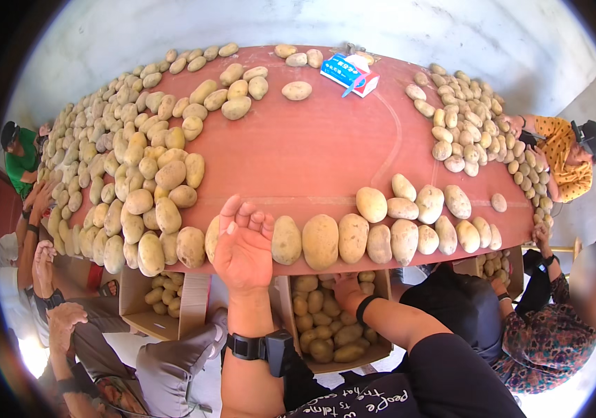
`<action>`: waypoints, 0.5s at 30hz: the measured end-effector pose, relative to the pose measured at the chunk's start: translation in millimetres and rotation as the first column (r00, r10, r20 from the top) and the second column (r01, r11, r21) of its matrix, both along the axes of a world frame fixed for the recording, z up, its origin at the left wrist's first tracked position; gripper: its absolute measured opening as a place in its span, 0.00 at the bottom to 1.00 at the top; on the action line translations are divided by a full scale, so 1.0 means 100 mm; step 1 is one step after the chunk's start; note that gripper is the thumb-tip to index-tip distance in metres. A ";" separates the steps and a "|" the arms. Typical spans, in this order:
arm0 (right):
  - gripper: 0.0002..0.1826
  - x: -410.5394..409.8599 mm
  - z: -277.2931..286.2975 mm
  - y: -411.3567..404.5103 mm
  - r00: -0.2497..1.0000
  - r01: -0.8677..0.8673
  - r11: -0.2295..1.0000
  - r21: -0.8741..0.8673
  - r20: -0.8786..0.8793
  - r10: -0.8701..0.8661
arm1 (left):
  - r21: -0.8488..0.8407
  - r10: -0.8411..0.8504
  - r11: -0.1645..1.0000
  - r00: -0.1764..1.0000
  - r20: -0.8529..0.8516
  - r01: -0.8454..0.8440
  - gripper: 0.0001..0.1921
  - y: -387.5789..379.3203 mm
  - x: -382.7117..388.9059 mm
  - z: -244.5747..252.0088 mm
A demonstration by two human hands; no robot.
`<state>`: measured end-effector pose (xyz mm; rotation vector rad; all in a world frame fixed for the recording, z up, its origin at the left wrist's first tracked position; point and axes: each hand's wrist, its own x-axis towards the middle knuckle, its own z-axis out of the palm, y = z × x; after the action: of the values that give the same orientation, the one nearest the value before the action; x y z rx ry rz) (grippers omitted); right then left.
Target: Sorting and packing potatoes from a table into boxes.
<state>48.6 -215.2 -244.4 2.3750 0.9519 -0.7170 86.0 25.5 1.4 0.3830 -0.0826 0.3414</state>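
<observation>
My left hand [244,251] is raised at the near edge of the red table [298,151], palm up with fingers loosely curled, holding nothing. It is beside a row of potatoes [321,242] along that edge and partly covers one. My right hand [347,287] reaches down into an open cardboard box [350,368] of potatoes below the table edge. Its fingers are partly hidden, so whether they grip a potato cannot be told. A wristband is on each arm, the left one with a black device.
A big pile of potatoes [120,151] covers the table's left side, another [467,125] the right. A tissue box [349,74] lies near the far edge. Co-workers sit on both sides; one's hand [65,324] is at lower left. Another potato box [193,305] stands left of my left arm.
</observation>
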 end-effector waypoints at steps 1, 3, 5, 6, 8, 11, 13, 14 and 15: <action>0.22 0.01 0.00 -0.01 1.000 0.011 0.999 -0.036 -0.014 -0.012 | -0.004 0.019 1.000 1.000 0.006 -0.019 0.23 0.00 0.00 0.00; 0.21 0.00 -0.04 -0.05 0.996 0.087 0.995 0.057 -0.019 -0.086 | -0.010 0.009 1.000 1.000 -0.007 -0.009 0.23 0.00 -0.01 0.00; 0.20 -0.03 -0.10 -0.10 0.997 0.081 0.993 0.090 0.007 -0.082 | -0.008 0.010 1.000 1.000 -0.010 -0.010 0.23 0.01 -0.01 0.00; 0.19 -0.03 -0.13 -0.13 0.998 0.059 0.984 0.171 0.028 -0.064 | -0.010 0.006 1.000 1.000 -0.007 -0.006 0.23 0.01 -0.02 0.00; 0.18 -0.01 -0.17 -0.23 0.999 0.012 0.981 0.193 0.049 -0.022 | -0.008 0.003 1.000 1.000 0.001 -0.003 0.23 0.02 -0.01 0.01; 0.17 0.04 -0.12 -0.33 0.998 -0.058 0.964 0.260 0.027 0.053 | -0.021 0.007 1.000 1.000 -0.005 -0.007 0.24 0.03 -0.03 0.02; 0.17 0.07 -0.01 -0.34 0.997 -0.077 0.954 0.289 0.007 0.078 | -0.016 0.013 1.000 1.000 0.016 -0.013 0.24 0.04 -0.04 0.02; 0.18 0.07 0.06 -0.33 0.999 -0.045 0.955 0.293 -0.004 0.048 | -0.019 0.004 1.000 1.000 0.003 -0.004 0.24 0.04 -0.05 0.03; 0.18 0.07 0.14 -0.31 0.999 -0.028 0.946 0.324 -0.021 0.036 | -0.011 0.012 1.000 1.000 -0.001 -0.012 0.24 0.05 -0.05 0.03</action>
<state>56.0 -246.0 -230.6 2.6286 1.1962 -0.6197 80.9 30.4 4.4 0.3726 -0.0779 0.3538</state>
